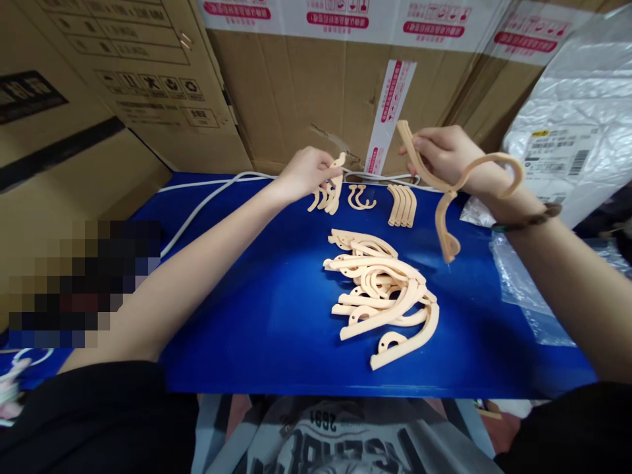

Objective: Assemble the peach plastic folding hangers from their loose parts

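My left hand (307,172) is closed in a pinch on a small peach-coloured plastic hook piece (337,172), held just above a little group of similar hook pieces (323,197) at the far side of the blue table (257,309). My right hand (447,155) is raised and closed on a long curved peach plastic piece (447,220) that hangs down from it and loops past my wrist. A pile of large curved pieces (382,289) lies in the middle. Between the hands lie a pair of hooks (360,197) and a row of narrow strips (402,205).
Big cardboard boxes (296,85) wall in the table's far and left sides. A white cable (207,197) runs along the far edge. Clear plastic bags (523,283) lie at the right, beneath a grey labelled parcel (577,118).
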`<state>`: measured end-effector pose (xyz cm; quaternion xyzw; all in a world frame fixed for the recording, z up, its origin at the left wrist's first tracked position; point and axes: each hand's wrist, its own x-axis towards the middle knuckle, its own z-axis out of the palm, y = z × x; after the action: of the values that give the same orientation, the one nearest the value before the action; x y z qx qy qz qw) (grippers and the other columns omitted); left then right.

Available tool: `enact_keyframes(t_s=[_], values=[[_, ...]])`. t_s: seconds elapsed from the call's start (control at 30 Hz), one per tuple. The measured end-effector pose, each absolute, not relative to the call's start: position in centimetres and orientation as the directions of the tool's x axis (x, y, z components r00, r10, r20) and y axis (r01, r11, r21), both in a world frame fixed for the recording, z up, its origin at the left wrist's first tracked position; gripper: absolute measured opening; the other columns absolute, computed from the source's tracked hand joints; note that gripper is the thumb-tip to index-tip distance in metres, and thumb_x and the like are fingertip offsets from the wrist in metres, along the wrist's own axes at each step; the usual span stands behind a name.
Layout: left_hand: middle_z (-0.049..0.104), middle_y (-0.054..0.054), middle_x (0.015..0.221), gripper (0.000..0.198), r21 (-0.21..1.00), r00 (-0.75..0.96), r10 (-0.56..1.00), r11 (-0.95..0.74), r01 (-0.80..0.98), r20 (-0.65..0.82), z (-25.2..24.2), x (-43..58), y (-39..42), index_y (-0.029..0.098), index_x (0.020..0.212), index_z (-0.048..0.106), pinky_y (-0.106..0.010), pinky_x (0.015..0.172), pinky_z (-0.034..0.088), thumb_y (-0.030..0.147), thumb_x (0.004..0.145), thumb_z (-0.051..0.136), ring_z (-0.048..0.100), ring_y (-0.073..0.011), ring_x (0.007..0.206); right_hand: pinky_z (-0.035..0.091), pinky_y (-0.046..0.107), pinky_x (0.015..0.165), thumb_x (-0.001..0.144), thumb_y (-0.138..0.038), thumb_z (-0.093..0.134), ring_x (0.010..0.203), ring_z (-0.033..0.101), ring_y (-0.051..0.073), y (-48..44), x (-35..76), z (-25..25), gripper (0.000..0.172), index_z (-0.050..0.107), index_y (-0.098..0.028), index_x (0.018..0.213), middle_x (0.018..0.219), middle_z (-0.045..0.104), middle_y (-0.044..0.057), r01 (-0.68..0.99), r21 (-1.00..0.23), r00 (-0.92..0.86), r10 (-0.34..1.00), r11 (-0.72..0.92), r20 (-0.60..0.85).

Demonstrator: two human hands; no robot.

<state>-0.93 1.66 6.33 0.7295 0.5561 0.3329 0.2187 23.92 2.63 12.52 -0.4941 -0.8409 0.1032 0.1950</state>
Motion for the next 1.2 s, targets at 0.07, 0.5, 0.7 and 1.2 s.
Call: enact_keyframes(t_s=[0.07,0.5,0.7,1.2], values=[[0.058,-0.002,0.056,0.024,0.745,0.065,0.981,-0.18,0.643,0.182,4.9,-2.0,2.8,0.015,0.064,0.061,-0.025,0.065,0.041,0.022,0.087,0.065,0.055,-0.0136,0.058,0.029,0.023,0.048,0.105,-0.016,0.037,0.046,0.039,0.006,2.4,24.4,12.5,0.032,0.069,-0.011,0.102,0.065,0.06,-0.002,0.738,-0.537,-0.352,0.912,0.409,0.211],[0.072,-0.01,0.092,0.052,0.834,-0.036,0.973,-0.175,0.523,0.226,2.6,-1.3,2.9,0.017,0.086,0.068,-0.03,0.084,0.049,0.064,0.094,0.047,0.067,-0.0223,0.096,0.036,0.027,0.051,0.099,-0.019,0.035,0.053,0.051,0.014,2.4,24.2,13.3,0.024,0.054,-0.025,0.086,0.07,0.066,0.002,0.061,-0.831,0.13,0.821,0.552,0.555],[0.074,-0.012,0.107,0.054,0.99,0.414,0.91,0.041,-0.136,0.019,5.5,1.5,-0.3,0.015,0.109,0.069,-0.028,0.073,0.056,0.063,0.095,0.048,0.071,-0.0201,0.089,0.045,0.025,0.058,0.07,-0.016,0.063,0.073,0.064,0.014,2.7,24.1,11.2,0.021,0.054,-0.025,0.086,0.089,0.072,0.0,-0.001,-0.827,0.149,0.818,0.562,0.555],[0.071,-0.011,0.124,0.061,0.965,0.471,0.878,0.189,-0.181,-0.084,5.9,2.2,-1.4,0.019,0.143,0.052,-0.019,0.066,0.058,0.007,0.084,0.058,0.075,-0.0194,0.098,0.044,0.038,0.079,0.096,-0.04,0.053,0.093,0.065,0.028,0.0,25.1,9.9,0.028,0.069,-0.02,0.105,0.108,0.074,0.012,0.916,-0.063,-0.329,0.831,0.397,0.448]])
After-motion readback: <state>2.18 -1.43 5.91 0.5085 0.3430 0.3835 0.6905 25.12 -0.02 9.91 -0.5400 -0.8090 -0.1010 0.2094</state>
